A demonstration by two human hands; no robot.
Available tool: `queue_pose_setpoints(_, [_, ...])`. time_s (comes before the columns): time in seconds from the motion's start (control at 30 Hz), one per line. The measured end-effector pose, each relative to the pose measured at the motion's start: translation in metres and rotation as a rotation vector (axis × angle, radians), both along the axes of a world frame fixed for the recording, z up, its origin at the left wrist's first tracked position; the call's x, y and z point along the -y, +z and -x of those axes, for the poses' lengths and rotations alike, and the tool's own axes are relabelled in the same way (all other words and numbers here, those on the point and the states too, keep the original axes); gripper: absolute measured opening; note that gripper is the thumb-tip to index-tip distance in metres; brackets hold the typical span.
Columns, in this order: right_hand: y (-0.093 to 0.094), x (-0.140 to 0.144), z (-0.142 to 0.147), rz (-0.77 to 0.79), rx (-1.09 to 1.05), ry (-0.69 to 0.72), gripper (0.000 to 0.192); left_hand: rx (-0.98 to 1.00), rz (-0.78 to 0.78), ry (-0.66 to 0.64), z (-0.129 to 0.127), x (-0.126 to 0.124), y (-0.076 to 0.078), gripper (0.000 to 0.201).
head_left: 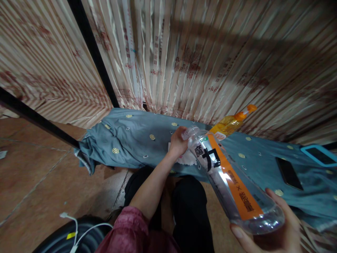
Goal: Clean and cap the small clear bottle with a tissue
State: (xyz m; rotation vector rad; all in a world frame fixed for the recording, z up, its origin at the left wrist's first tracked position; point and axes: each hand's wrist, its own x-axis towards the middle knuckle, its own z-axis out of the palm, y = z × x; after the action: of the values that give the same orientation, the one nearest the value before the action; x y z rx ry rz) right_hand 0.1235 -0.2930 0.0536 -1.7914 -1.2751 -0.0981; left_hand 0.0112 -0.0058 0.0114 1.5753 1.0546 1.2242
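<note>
My right hand (268, 228) grips the base of a clear plastic bottle (226, 175) with an orange label, tilted so its neck points away toward the bed. My left hand (178, 141) is closed around the bottle's neck and cap end, just above a white crumpled tissue (188, 159) lying on the blue-grey bedsheet (137, 140). The bottle looks nearly empty.
A yellow bottle with an orange cap (231, 123) lies on the sheet behind the clear bottle. A black phone (289, 173) and a blue-cased device (319, 154) rest on the right. A striped curtain hangs behind the bed. A white cable (76, 228) lies on the floor at lower left.
</note>
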Motion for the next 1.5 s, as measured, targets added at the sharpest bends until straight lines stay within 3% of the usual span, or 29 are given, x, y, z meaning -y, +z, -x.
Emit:
queue_pose_setpoints(0.2, [0.005,-0.007,0.013,-0.014,-0.082,-0.135,0.106,-0.002,0.012,0.001,0.0,0.0,-0.001,0.019])
queue_pose_setpoints(0.43, [-0.01,0.006,-0.009,-0.015,-0.086,-0.021,0.11,0.032,0.009,-0.005,-0.002,-0.001,-0.004,0.019])
queue_pose_setpoints(0.6, [-0.005,0.002,-0.002,-0.012,-0.04,-0.059,0.106,0.027,0.009,-0.005,-0.001,-0.001,-0.003,0.019])
queue_pose_setpoints(0.7, [-0.003,0.001,-0.002,-0.009,0.022,-0.007,0.099,0.007,0.01,0.001,-0.001,-0.001,-0.001,0.021])
queue_pose_setpoints(1.0, [-0.004,0.001,-0.003,-0.015,-0.043,0.003,0.104,0.009,0.02,-0.003,0.0,0.001,0.001,0.019])
queue_pose_setpoints(1.17, [0.001,-0.003,0.006,-0.029,-0.022,-0.09,0.1,-0.007,0.015,-0.006,0.0,0.001,0.002,0.017])
queue_pose_setpoints(1.33, [-0.003,0.003,-0.004,-0.006,-0.037,0.006,0.107,-0.007,0.012,-0.003,-0.001,0.0,0.0,0.018])
queue_pose_setpoints(1.5, [-0.009,0.007,-0.01,-0.014,-0.101,-0.012,0.102,-0.008,0.005,-0.004,-0.001,0.0,0.0,0.017])
